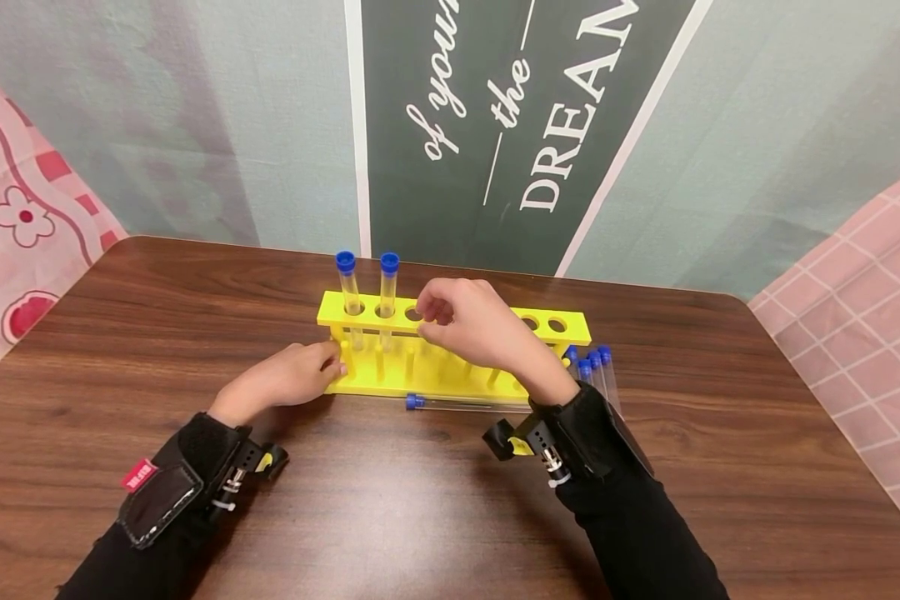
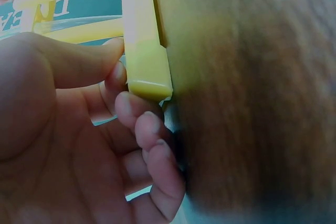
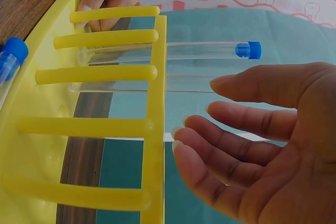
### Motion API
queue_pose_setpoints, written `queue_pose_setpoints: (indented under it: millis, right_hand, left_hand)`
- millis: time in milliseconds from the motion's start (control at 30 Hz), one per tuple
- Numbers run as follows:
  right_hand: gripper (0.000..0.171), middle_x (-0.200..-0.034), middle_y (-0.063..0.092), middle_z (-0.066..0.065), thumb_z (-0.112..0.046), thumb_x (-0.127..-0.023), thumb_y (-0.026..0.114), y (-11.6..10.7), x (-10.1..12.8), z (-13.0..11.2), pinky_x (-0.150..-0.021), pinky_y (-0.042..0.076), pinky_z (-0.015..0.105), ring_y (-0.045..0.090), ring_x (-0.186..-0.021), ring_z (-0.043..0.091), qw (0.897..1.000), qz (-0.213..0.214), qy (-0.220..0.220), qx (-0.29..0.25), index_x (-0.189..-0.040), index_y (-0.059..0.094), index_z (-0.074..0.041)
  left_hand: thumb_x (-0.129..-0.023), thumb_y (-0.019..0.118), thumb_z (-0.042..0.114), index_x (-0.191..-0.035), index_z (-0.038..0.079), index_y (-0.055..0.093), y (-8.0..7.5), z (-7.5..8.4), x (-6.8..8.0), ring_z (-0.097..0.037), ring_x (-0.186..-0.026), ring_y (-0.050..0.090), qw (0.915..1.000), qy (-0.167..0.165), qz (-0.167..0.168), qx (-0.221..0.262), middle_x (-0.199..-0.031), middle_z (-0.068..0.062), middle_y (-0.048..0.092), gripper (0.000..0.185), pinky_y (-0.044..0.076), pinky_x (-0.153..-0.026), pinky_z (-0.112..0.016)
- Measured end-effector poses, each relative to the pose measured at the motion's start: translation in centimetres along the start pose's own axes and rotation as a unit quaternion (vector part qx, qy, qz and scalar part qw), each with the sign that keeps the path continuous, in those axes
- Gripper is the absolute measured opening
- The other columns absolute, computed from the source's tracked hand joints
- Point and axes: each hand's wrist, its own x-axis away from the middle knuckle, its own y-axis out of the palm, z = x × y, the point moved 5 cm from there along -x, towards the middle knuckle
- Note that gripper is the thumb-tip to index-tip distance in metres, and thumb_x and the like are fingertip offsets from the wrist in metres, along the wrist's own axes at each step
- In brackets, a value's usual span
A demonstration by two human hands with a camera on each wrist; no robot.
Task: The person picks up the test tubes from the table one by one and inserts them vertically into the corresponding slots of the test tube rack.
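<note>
A yellow test tube rack [image 1: 453, 321] stands on the table. Two clear test tubes with blue caps [image 1: 346, 262] [image 1: 390, 263] rise upright from its two leftmost holes. My left hand [image 1: 300, 373] grips the rack's left end; in the left wrist view its thumb [image 2: 86, 61] and fingers meet around the base's corner. Over the rack's top bar, my right hand [image 1: 472, 321] hovers with fingers loosely bent and nothing between them. In the right wrist view the thumb [image 3: 252, 85] overlaps the nearer tube and hides its cap; whether they touch I cannot tell.
One capped tube [image 1: 465, 406] lies flat along the rack's front edge. Several more capped tubes [image 1: 594, 367] lie at the rack's right end, partly hidden by my right forearm. Behind the brown wooden table [image 1: 390, 517] hangs a cloth backdrop [image 1: 285, 125] with lettering.
</note>
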Motion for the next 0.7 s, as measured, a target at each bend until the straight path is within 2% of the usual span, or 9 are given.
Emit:
queue_pose_setpoints:
  millis: [700]
  right_hand:
    - [0.017,-0.084,0.057,0.008,-0.005,-0.081,0.065,0.1,2.9,0.2,-0.069,0.044,0.029,0.050,-0.077,0.020,0.997,0.037,0.003,0.074,-0.097,0.062,0.000]
  left_hand:
    - [-0.096,0.046,0.015,-0.079,0.005,0.046,0.0,0.0,0.0,-0.015,-0.054,0.034,1.0000,0.002,0.002,-0.002,-0.063,-0.003,0.038,0.020,0.030,-0.054,-0.027]
